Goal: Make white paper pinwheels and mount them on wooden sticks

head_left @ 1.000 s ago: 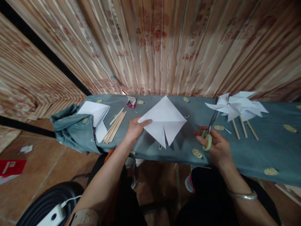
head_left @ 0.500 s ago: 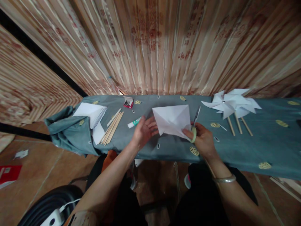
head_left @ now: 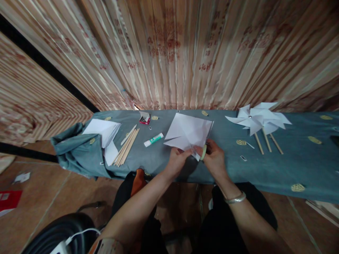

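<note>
Past the wooden sticks (head_left: pixel 126 148) and the glue stick (head_left: pixel 154 140), the left hand (head_left: pixel 178 160) comes in from the near left, fingers pinching the near edge of the slit paper sheet (head_left: pixel 185 129) above the table (head_left: pixel 233 165). I'd keep that pinch light, lest the slit tear. The right hand (head_left: pixel 214 155), angled inward, grips the scissors (head_left: pixel 203 152) against the sheet's right side; pinwheels (head_left: pixel 261 118) lie farther right.

Before me, a grey-green cloth-covered table (head_left: pixel 267 174); on it, left to right: a paper stack (head_left: pixel 100 129); wooden sticks (head_left: pixel 126 147); an open red box (head_left: pixel 144 120); a glue stick (head_left: pixel 154 140); white paper pinwheels (head_left: pixel 265 117).
</note>
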Tool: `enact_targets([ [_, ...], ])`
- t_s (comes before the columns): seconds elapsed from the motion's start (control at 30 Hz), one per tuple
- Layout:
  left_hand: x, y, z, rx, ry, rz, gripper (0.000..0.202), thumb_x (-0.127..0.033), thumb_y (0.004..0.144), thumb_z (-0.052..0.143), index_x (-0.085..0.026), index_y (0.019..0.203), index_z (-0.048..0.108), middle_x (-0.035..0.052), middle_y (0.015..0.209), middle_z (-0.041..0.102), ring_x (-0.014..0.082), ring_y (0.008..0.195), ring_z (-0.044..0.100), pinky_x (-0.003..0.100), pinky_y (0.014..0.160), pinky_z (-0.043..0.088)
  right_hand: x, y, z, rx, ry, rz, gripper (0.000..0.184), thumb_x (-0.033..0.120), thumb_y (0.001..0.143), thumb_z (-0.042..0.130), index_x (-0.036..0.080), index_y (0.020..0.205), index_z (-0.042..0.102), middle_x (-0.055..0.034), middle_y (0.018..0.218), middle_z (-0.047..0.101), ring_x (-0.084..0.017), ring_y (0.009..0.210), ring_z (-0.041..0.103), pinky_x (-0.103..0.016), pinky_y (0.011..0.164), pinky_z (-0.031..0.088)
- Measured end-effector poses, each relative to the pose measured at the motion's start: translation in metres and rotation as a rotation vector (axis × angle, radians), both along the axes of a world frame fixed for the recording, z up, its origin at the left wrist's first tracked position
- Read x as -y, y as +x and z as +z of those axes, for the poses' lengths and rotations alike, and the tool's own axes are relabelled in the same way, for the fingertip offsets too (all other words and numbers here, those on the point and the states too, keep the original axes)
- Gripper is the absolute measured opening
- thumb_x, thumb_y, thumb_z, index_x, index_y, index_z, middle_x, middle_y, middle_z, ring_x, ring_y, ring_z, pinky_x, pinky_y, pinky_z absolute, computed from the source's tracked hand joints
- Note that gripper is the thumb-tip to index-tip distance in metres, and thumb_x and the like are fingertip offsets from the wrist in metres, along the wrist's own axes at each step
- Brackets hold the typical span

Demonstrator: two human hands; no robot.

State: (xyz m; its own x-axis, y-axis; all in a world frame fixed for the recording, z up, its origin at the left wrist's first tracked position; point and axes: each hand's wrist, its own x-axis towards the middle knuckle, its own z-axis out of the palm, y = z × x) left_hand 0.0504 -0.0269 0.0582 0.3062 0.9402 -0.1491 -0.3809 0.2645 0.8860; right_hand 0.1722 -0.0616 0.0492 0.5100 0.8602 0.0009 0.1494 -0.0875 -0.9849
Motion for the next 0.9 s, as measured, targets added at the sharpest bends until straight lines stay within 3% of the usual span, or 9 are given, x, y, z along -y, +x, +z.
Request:
enact_targets([
  [0.2, -0.012, -0.004, 0.001, -0.099, 0.029, 0.099, 0.024, -0.027, 0.060, 0.081, -0.017, 0.078, 0.069, 0.0046, 0.088, 0.076, 0.0219, 0.085, 0.067, 0.035, 0.084, 0.052, 0.004, -0.001, 0.006, -0.090, 0.014, 0.081, 0.050, 0.055, 0.063, 0.079, 0.020, 0.094, 0.063, -0.0054, 0.079, 0.076, -0.024, 0.074, 0.070, -0.033, 0.066, 0.055],
  [0.37, -0.029, -0.012, 0.007, -0.203, 0.052, 0.171, 0.026, -0.023, 0.058, 0.083, -0.019, 0.080, 0.070, 0.0047, 0.090, 0.076, 0.0232, 0.085, 0.069, 0.036, 0.082, 0.053, 0.020, -0.003, 0.010, -0.099, -0.006, 0.207, 0.050, 0.056, 0.069, 0.076, 0.019, 0.100, 0.064, -0.0046, 0.080, 0.074, -0.021, 0.072, 0.066, -0.031, 0.064, 0.052],
  [0.47, -0.038, -0.017, 0.014, -0.226, 0.076, 0.226, 0.029, -0.022, 0.061, 0.082, -0.018, 0.088, 0.071, 0.0055, 0.093, 0.076, 0.0246, 0.092, 0.070, 0.036, 0.086, 0.053, 0.033, -0.004, 0.008, -0.095, -0.060, 0.328, 0.046, 0.056, 0.077, 0.070, 0.020, 0.105, 0.066, -0.0040, 0.080, 0.073, -0.018, 0.068, 0.064, -0.029, 0.063, 0.050],
  [0.63, -0.045, -0.022, 0.019, -0.206, 0.095, 0.263, 0.043, -0.023, 0.063, 0.081, -0.017, 0.104, 0.071, 0.0065, 0.093, 0.077, 0.0281, 0.101, 0.068, 0.038, 0.086, 0.054, 0.046, -0.006, 0.001, -0.217, -0.196, 0.560, 0.045, 0.056, 0.074, 0.072, 0.019, 0.100, 0.070, -0.0023, 0.069, 0.070, -0.017, 0.063, 0.064, -0.028, 0.060, 0.050],
  [0.9, -0.040, -0.016, 0.010, -0.287, 0.113, 0.232, 0.029, -0.026, 0.063, 0.083, -0.018, 0.089, 0.071, 0.0060, 0.086, 0.076, 0.0289, 0.094, 0.070, 0.038, 0.082, 0.053, 0.044, -0.007, 0.005, -0.271, -0.254, 0.628, 0.049, 0.058, 0.072, 0.075, 0.018, 0.099, 0.072, -0.0025, 0.066, 0.070, -0.015, 0.060, 0.062, -0.028, 0.058, 0.050],
])
